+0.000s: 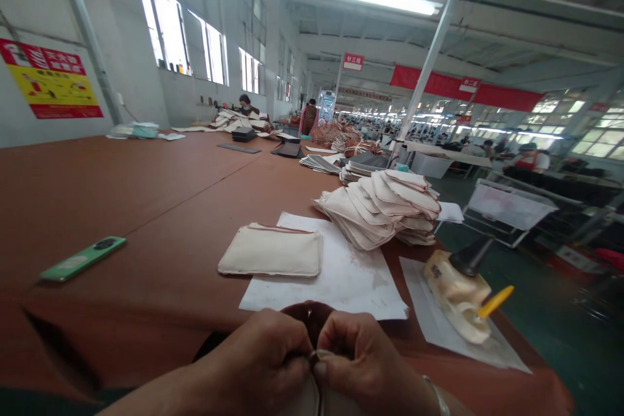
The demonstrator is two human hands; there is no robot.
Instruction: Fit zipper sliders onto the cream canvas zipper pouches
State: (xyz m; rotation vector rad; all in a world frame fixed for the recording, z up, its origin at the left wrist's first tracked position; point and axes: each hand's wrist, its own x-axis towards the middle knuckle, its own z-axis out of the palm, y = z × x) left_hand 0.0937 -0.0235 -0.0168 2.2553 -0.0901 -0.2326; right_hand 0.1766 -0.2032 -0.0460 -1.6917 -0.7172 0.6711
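At the table's front edge, both my hands pinch a brown leather piece with cream lining (309,313). My left hand (258,357) grips its left edge between thumb and bent fingers. On the opposite edge, my right hand (363,354) is closed the same way, its fingertips almost touching the left ones. Much of the piece is hidden behind my hands. Just beyond them, a flat cream pouch (273,252) with a brown edge lies partly on a white paper sheet (351,283). Behind the sheet rises a leaning stack of similar cream pouches (383,205).
On the right, a stained container (455,283) with a black cone and a yellow handle stands on paper. A green phone (82,259) lies at left on the brown tabletop (146,195). Farther back are piled pieces (341,133) and other people.
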